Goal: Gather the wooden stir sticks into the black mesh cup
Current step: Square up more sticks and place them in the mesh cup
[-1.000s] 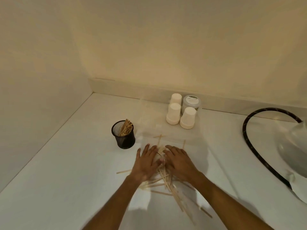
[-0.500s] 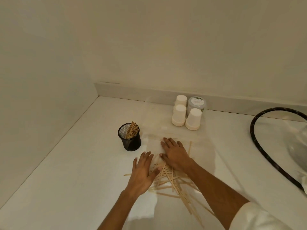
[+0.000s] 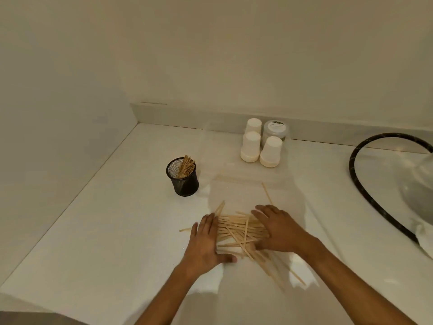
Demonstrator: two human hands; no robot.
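A pile of several wooden stir sticks lies on the white counter between my hands. My left hand rests flat at the pile's left side, fingers straight. My right hand lies flat on the pile's right side, pressing sticks toward the left. More sticks trail toward me under my right wrist, and one stick lies apart beyond my right hand. The black mesh cup stands upright to the far left of the pile with a bundle of sticks in it.
Three upturned white paper cups and a lidded clear jar stand near the back wall. A black hose curves at the right beside a clear plastic bag. A side wall bounds the counter on the left.
My hands have drawn apart to the pile's two sides, and the scattered sticks now lie bunched more parallel between them. The camera has shifted slightly.
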